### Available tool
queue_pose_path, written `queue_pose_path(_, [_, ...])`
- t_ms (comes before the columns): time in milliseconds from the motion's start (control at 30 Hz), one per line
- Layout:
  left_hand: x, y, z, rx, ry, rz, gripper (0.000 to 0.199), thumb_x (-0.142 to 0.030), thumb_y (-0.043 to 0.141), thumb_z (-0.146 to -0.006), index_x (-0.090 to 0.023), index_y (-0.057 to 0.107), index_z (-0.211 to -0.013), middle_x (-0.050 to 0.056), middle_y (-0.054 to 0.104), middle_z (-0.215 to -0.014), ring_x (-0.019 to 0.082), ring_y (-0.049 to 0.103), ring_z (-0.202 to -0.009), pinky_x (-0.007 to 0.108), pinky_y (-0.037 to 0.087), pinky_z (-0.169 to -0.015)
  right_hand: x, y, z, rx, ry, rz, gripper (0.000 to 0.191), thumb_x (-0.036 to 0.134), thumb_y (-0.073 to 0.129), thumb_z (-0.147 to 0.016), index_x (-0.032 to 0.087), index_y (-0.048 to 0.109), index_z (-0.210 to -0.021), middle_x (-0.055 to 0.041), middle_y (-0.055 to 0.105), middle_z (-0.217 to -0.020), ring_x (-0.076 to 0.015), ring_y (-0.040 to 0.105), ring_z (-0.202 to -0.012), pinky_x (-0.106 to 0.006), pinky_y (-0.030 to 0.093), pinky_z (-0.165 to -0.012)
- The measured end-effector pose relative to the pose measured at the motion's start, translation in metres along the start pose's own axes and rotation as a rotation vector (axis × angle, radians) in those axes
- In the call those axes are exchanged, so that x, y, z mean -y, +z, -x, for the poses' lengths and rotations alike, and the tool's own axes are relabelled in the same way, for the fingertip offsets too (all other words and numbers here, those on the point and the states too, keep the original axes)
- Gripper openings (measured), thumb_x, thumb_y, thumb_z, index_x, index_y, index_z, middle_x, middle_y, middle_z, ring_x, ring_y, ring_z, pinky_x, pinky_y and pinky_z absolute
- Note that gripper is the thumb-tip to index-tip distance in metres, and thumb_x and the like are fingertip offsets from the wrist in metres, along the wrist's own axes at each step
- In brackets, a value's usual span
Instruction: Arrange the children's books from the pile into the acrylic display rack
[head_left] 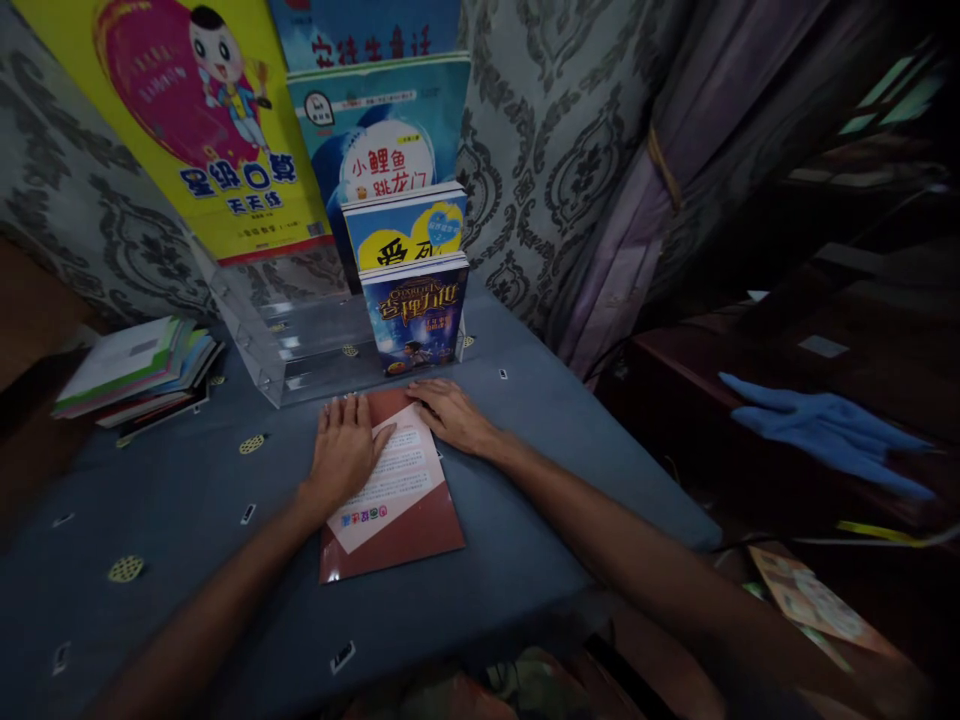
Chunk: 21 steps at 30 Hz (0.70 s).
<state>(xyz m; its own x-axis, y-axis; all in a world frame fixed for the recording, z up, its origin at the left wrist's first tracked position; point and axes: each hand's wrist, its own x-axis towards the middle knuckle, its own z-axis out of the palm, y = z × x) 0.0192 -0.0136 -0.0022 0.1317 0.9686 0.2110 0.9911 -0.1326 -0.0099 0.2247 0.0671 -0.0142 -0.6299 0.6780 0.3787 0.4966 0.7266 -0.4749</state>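
A thin red-brown book [420, 535] lies flat on the blue-grey tablecloth, with a pale panel of print facing up. My left hand [346, 448] rests flat on its upper left part, fingers stretched out and thumb spread to the side. At the book's top right corner lies my right hand [451, 415], its fingers extended over the edge. Just beyond my hands, a clear acrylic stand [274, 375] holds books in tiers. Its front one is a dark blue book [416, 325], with a blue-and-yellow book [375, 225] and a teal book [322, 130] behind.
A yellow workbook [259, 215] stands at the stand's left. Farther left is a pile of books [142, 370] on the table [247, 610]. Patterned wallpaper [517, 150] and a tied curtain [622, 250] are behind. Blue gloves [825, 425] lie on a dark surface at right.
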Motion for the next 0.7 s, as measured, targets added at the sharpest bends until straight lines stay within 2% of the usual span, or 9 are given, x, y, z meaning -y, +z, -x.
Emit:
queue_pose_path(100, [0.001,0.001,0.002,0.002,-0.033,-0.039,0.081,-0.064,0.019,-0.1,-0.004,0.035,-0.152,0.03,0.051,-0.145,0.048,0.04,-0.141,0.066,0.029,-0.112,0.006,0.001,0.001,0.012,-0.015,0.08,0.033,0.02,0.048,-0.099,0.017,0.066,-0.127,-0.0155,0.066,-0.134,-0.0283,0.054,-0.133,-0.052,0.038,-0.112])
queue_pose_path(267, [0.001,-0.001,-0.001,0.016,-0.04,-0.061,0.08,-0.065,0.022,-0.1,-0.004,0.04,-0.148,0.03,0.053,-0.143,0.049,0.042,-0.138,0.066,0.032,-0.109,0.013,0.004,0.002,0.023,0.012,0.151,0.034,0.023,0.046,-0.101,0.014,0.067,-0.125,-0.0177,0.064,-0.137,-0.0282,0.056,-0.13,-0.05,0.041,-0.111])
queue_pose_path(467, [0.003,0.002,-0.002,0.03,-0.026,-0.05,0.081,-0.063,0.021,-0.1,0.001,0.043,-0.144,0.033,0.051,-0.143,0.048,0.041,-0.139,0.062,0.036,-0.11,0.011,0.01,0.002,0.007,0.024,0.099,0.036,0.022,0.047,-0.099,0.012,0.065,-0.128,-0.0182,0.063,-0.137,-0.0284,0.055,-0.131,-0.05,0.044,-0.11])
queue_pose_path(700, [0.004,0.004,-0.003,0.022,-0.005,-0.043,0.078,-0.06,0.023,-0.102,0.002,0.041,-0.144,0.033,0.052,-0.142,0.043,0.042,-0.141,0.056,0.032,-0.116,0.011,0.009,0.003,0.006,0.032,0.058,0.038,0.022,0.046,-0.099,0.01,0.065,-0.129,-0.0204,0.062,-0.139,-0.0296,0.054,-0.133,-0.051,0.045,-0.111])
